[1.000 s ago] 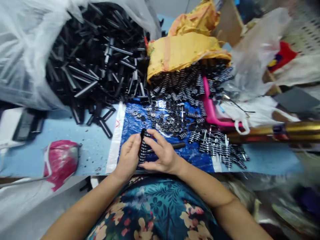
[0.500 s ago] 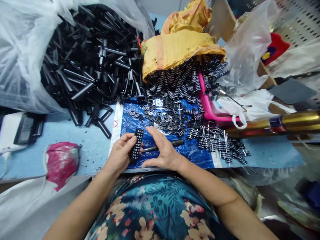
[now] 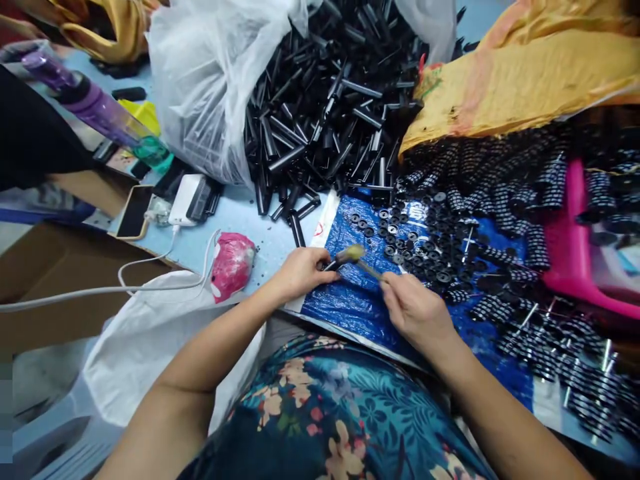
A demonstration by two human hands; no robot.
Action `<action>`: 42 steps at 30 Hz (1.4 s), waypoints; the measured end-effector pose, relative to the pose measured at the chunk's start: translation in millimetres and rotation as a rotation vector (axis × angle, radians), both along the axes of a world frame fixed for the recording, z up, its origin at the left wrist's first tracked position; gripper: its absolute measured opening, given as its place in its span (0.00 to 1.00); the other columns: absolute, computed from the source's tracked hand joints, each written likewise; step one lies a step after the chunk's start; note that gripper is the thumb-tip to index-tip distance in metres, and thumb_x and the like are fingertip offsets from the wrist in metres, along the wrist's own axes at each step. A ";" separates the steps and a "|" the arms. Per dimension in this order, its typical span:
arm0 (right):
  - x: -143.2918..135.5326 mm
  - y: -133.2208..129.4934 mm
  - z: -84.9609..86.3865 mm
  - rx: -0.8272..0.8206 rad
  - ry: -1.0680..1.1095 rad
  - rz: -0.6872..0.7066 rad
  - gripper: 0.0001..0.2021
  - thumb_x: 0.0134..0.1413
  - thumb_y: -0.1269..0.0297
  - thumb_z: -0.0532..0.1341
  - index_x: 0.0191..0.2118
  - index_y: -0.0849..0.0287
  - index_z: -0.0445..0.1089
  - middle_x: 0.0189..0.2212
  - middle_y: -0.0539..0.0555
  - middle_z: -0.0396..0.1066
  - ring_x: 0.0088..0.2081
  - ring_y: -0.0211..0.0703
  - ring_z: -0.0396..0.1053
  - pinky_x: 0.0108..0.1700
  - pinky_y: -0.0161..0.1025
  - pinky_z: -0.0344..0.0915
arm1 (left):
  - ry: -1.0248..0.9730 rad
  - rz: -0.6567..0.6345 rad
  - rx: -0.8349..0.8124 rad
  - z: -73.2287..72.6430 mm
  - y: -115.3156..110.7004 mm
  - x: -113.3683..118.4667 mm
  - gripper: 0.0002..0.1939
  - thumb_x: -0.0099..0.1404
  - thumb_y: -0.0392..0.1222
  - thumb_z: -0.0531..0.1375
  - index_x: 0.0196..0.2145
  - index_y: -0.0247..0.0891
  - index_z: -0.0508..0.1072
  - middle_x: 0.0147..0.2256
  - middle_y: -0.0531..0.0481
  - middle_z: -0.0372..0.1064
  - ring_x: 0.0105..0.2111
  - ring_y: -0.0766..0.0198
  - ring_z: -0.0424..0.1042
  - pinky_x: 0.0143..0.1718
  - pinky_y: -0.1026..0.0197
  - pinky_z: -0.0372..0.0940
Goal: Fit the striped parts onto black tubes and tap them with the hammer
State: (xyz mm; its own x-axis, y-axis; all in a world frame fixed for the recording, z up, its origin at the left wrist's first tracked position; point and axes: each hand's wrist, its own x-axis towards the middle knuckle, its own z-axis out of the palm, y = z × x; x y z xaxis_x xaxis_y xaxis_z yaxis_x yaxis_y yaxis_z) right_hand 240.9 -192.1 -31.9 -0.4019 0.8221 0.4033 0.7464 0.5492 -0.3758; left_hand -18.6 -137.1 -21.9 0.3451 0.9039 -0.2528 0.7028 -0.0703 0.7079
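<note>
My left hand [image 3: 307, 272] grips a short black tube [image 3: 334, 264] above the left part of the blue plastic sheet [image 3: 350, 313]. My right hand [image 3: 415, 303] is closed round a thin rod-like tool [image 3: 369, 269] whose yellowish, motion-blurred tip meets the tube's right end. Small round black discs [image 3: 390, 230] lie on the sheet beyond both hands. Black cylinders with white marks [image 3: 535, 347] are heaped to the right. Plain black tubes [image 3: 290, 157] spill from a clear bag [image 3: 200, 87] at the back.
A yellow sack [image 3: 500, 80] and a pink basket [image 3: 570, 267] stand at the right. On the left are a pink bundle [image 3: 234, 265], a white device [image 3: 187, 199] with a cable, a phone [image 3: 135, 212], a purple bottle [image 3: 95, 110] and another person's arm [image 3: 87, 193].
The view has swung to the left. My right hand, open before, now holds the rod-like tool. The marked black piece from my left hand has given way to a plain black tube.
</note>
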 end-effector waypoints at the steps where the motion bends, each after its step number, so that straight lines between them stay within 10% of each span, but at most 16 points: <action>1: -3.5 1.6 1.6 -0.023 -0.059 0.018 0.08 0.68 0.67 0.54 0.45 0.56 0.70 0.29 0.53 0.71 0.29 0.42 0.69 0.33 0.38 0.66 | -0.017 0.004 -0.011 -0.7 0.5 -0.2 0.12 0.59 0.50 0.67 0.32 0.38 0.75 0.23 0.56 0.63 0.24 0.66 0.60 0.27 0.62 0.48; 11: -29.8 -18.7 6.3 0.040 -0.087 0.296 0.10 0.67 0.69 0.55 0.51 0.61 0.68 0.27 0.53 0.71 0.27 0.42 0.68 0.29 0.38 0.65 | -0.007 -0.035 -0.100 -5.9 17.2 8.2 0.14 0.52 0.44 0.69 0.26 0.39 0.67 0.22 0.56 0.61 0.24 0.66 0.58 0.29 0.61 0.50; 15: -9.9 -22.5 -0.2 0.043 0.048 0.313 0.16 0.65 0.71 0.57 0.57 0.62 0.65 0.33 0.56 0.75 0.33 0.43 0.72 0.35 0.40 0.69 | 0.020 -0.067 -0.014 22.5 0.7 -20.9 0.10 0.54 0.40 0.66 0.25 0.40 0.67 0.22 0.56 0.60 0.22 0.66 0.56 0.26 0.61 0.48; 18: 8.0 -22.5 -7.2 0.037 0.051 0.229 0.15 0.64 0.69 0.60 0.55 0.59 0.68 0.36 0.57 0.76 0.36 0.44 0.73 0.38 0.41 0.71 | -0.034 -0.272 -0.327 55.7 -10.3 -71.1 0.12 0.50 0.46 0.71 0.25 0.41 0.72 0.18 0.56 0.62 0.19 0.66 0.59 0.21 0.63 0.48; 20: 8.1 -19.5 -10.3 0.009 -0.017 0.160 0.10 0.64 0.68 0.61 0.49 0.58 0.73 0.36 0.57 0.76 0.36 0.45 0.73 0.39 0.43 0.71 | -0.004 -0.147 -0.314 66.2 -8.7 -92.3 0.15 0.48 0.53 0.72 0.25 0.42 0.74 0.17 0.56 0.62 0.17 0.66 0.59 0.20 0.63 0.49; 24: -9.7 -2.8 -7.4 -0.111 0.012 0.181 0.10 0.63 0.58 0.62 0.44 0.57 0.75 0.40 0.60 0.76 0.40 0.51 0.73 0.41 0.48 0.71 | 0.344 0.196 0.082 45.6 14.9 -71.5 0.20 0.58 0.61 0.64 0.24 0.40 0.73 0.23 0.47 0.69 0.25 0.57 0.68 0.27 0.60 0.56; 30: 32.9 58.1 8.3 -0.130 0.109 -0.132 0.12 0.68 0.56 0.54 0.43 0.53 0.74 0.36 0.54 0.77 0.35 0.46 0.75 0.41 0.42 0.70 | 0.625 0.267 0.184 9.7 41.3 -36.9 0.12 0.67 0.49 0.54 0.32 0.40 0.71 0.31 0.40 0.74 0.34 0.47 0.74 0.33 0.55 0.59; 35: 83.6 145.7 9.8 -0.198 -0.149 -0.679 0.16 0.65 0.56 0.54 0.50 0.61 0.70 0.35 0.62 0.75 0.37 0.55 0.73 0.44 0.48 0.65 | 0.171 0.506 0.185 15.1 30.9 -34.1 0.10 0.62 0.42 0.56 0.43 0.41 0.65 0.27 0.49 0.71 0.28 0.55 0.72 0.31 0.58 0.60; 39: 85.6 184.3 5.4 -0.383 -0.370 -0.725 0.20 0.61 0.57 0.58 0.54 0.63 0.68 0.38 0.66 0.75 0.40 0.59 0.72 0.44 0.49 0.64 | -0.656 0.607 -0.105 19.7 19.4 -8.9 0.12 0.58 0.42 0.58 0.40 0.42 0.59 0.26 0.56 0.71 0.20 0.66 0.66 0.25 0.64 0.60; 42: 89.5 177.7 7.4 -0.316 -0.233 -0.718 0.18 0.60 0.58 0.59 0.53 0.60 0.69 0.37 0.63 0.75 0.40 0.56 0.71 0.46 0.49 0.63 | -0.851 0.637 -0.336 16.5 14.0 1.6 0.14 0.59 0.46 0.61 0.37 0.41 0.60 0.20 0.59 0.68 0.15 0.71 0.59 0.19 0.68 0.52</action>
State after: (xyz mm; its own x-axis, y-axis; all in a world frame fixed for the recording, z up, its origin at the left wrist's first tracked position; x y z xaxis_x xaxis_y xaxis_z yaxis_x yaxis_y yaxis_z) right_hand 330.4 -14.4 -24.5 0.2208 0.9720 0.0809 0.9541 -0.1980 -0.2247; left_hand -17.0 -123.1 -5.5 0.0198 0.9076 -0.4193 -0.1806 0.4157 0.8914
